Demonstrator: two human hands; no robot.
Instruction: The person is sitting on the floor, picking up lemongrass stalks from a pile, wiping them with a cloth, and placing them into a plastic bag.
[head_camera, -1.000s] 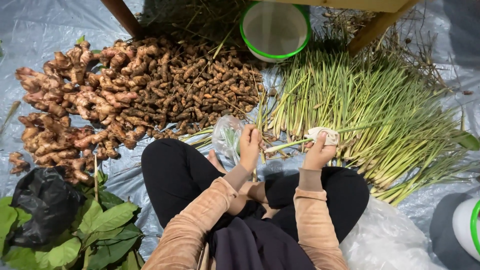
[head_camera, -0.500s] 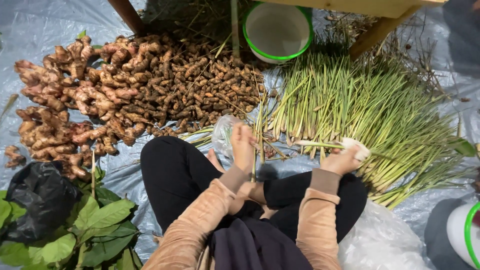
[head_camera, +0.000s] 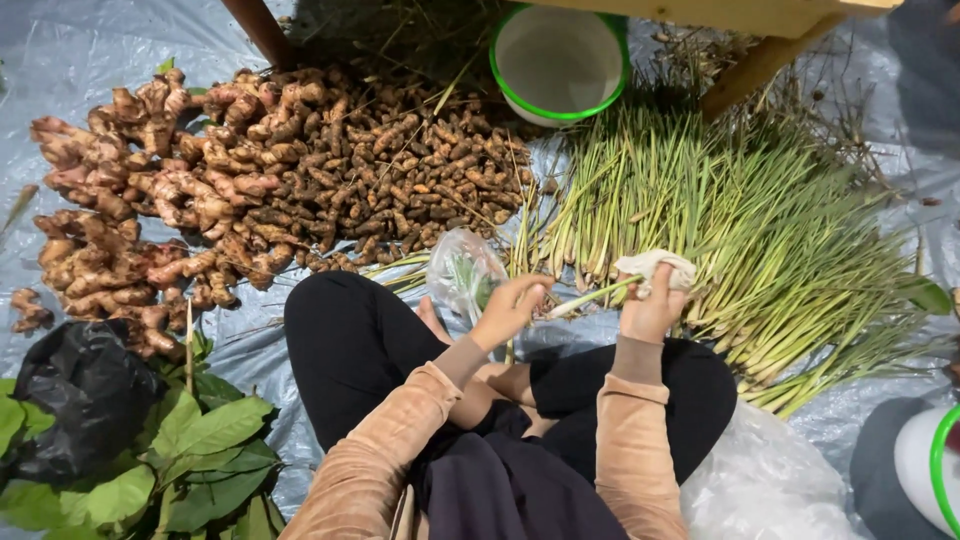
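So the lemongrass stalk (head_camera: 590, 296) is held just above the person's lap, near the front edge of the grey plastic sheet (head_camera: 60, 40) covering the ground. The left hand (head_camera: 512, 308) pinches its thick end and the right hand (head_camera: 652, 305) grips further up, also clutching a whitish cloth (head_camera: 655, 266). The stalk is pale green, slim, tilted up to the right.

Not much free room: the lemongrass pile (head_camera: 740, 220) fans out right beside the right hand, a clear plastic bag (head_camera: 462, 272) sits by the left one. Further left, a heap of small brown roots (head_camera: 400, 185) and knobbly ginger-like rhizomes (head_camera: 130, 200). A green-rimmed white bucket (head_camera: 560, 60) sits at the far edge, with green leaves (head_camera: 190, 450) and a black bag (head_camera: 85, 390) in the near left corner.
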